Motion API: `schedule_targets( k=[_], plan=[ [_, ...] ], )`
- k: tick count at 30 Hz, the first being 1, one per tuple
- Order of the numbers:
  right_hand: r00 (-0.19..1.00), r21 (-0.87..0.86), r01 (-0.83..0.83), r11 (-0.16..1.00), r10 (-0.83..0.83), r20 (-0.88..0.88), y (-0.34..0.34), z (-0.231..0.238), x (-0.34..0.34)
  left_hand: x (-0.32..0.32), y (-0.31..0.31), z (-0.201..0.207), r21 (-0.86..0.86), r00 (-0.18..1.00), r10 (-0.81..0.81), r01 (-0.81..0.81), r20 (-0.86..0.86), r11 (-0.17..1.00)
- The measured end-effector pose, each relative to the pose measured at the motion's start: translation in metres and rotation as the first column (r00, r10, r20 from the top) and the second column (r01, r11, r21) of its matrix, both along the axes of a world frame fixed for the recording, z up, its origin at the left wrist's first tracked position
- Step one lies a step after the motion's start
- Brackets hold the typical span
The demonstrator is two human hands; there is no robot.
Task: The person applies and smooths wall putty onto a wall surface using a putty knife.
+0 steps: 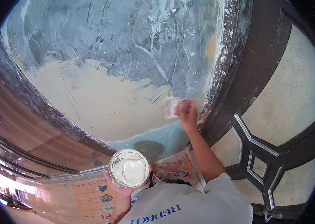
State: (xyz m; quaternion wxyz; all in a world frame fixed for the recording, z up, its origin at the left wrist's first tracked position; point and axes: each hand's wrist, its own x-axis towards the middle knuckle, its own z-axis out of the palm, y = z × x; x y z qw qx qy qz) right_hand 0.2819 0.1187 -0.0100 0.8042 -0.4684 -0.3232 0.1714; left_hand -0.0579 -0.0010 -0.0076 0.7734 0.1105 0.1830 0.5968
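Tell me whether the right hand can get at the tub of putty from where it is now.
Probably yes. The right hand presses a scraper to the wall; the tub sits in the left hand just below, with nothing between.

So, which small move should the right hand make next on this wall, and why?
Probably draw the scraper in the right hand upward over the bare grey-blue wall. The cream putty patch ends at the blade, and above it the wall is uncoated. The left hand holds a tub of putty, still well filled.
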Motion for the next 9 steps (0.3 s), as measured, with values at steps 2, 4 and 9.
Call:
schedule_targets(
  k=[2, 4, 9],
  plan=[
    [0.531, -0.13, 0.279, 0.951, -0.04, 0.846, 0.0, -0.01, 0.009, 0.0, 0.0, -0.002, 0.003, 1.0, -0.009, 0.009, -0.01, 1.0],
    [0.777, -0.244, 0.188, 0.951, 0.008, 0.63, 0.008, -0.015, 0.019, 0.002, -0.004, 0.002, 0.024, 1.0, -0.005, 0.006, -0.03, 1.0],
    [0.987, -0.139, 0.095, 0.986, -0.075, 0.141, 0.0, -0.001, 0.009, 0.003, -0.006, 0.003, 0.025, 0.999, 0.022, -0.021, -0.023, 0.999]
  ],
)
